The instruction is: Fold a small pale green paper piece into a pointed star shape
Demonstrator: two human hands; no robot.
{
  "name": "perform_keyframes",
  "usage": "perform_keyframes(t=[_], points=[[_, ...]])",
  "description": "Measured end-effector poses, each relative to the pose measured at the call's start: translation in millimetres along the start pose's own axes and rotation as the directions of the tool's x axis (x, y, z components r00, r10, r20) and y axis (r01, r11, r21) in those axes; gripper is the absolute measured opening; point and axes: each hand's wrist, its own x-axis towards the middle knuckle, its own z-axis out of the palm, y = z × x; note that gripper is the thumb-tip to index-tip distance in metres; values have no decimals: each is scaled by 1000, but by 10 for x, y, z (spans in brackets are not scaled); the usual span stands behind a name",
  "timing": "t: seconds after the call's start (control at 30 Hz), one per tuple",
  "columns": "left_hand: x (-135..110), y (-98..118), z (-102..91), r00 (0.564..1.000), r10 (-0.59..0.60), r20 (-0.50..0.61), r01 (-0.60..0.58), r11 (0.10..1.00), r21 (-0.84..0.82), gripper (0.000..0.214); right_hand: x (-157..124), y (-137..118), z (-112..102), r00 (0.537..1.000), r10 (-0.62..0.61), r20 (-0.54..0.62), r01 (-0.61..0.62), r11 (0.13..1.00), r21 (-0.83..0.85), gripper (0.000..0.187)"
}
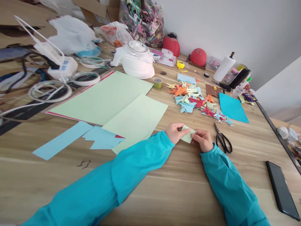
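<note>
A small square of pale green paper (pixel 187 137) with creases is pinched between both hands, just above the wooden table. My left hand (pixel 175 132) grips its left edge, thumb lying on top. On the opposite edge, my right hand (pixel 202 139) holds it between thumb and fingers. Black-handled scissors (pixel 224 140) lie close to the right of my right hand. Beyond the hands is a pile of folded paper cranes (pixel 188 99) in orange, red, blue and green. Large pale green sheets (pixel 138 116) spread to the left, with cut light blue paper pieces (pixel 63 140) nearer me.
A phone (pixel 282 188) lies at the right edge. A turquoise sheet (pixel 232 107) is right of the cranes, a thread spool (pixel 157 83) left of them. White cables (pixel 50 91) and a power strip (pixel 63 67) crowd the left; bags and red pincushions (pixel 198 57) line the back.
</note>
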Motion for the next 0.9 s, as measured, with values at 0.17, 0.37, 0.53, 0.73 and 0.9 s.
perform_keyframes(t=[0.17, 0.37, 0.53, 0.73, 0.9], points=[[8, -4, -6, 999, 25, -34, -24, 999, 42, 28, -2, -3, -8, 999, -36, 26, 36, 999, 11, 22], [11, 10, -6, 998, 40, -45, -38, 998, 49, 29, 2, 23, 21, 998, -36, -60, 37, 999, 18, 21], [-18, -3, 18, 997, 58, 46, -61, 994, 89, 25, 31, 131, -1, 981, -35, -193, 67, 985, 159, 16], [-55, 20, 27, 974, 126, 189, -170, 956, 241, 28, 17, 74, 10, 993, -71, -97, 79, 994, 77, 17], [-40, 39, 14, 970, 140, 199, -185, 956, 227, 25, 17, 66, 27, 990, -74, -120, 86, 991, 100, 15]])
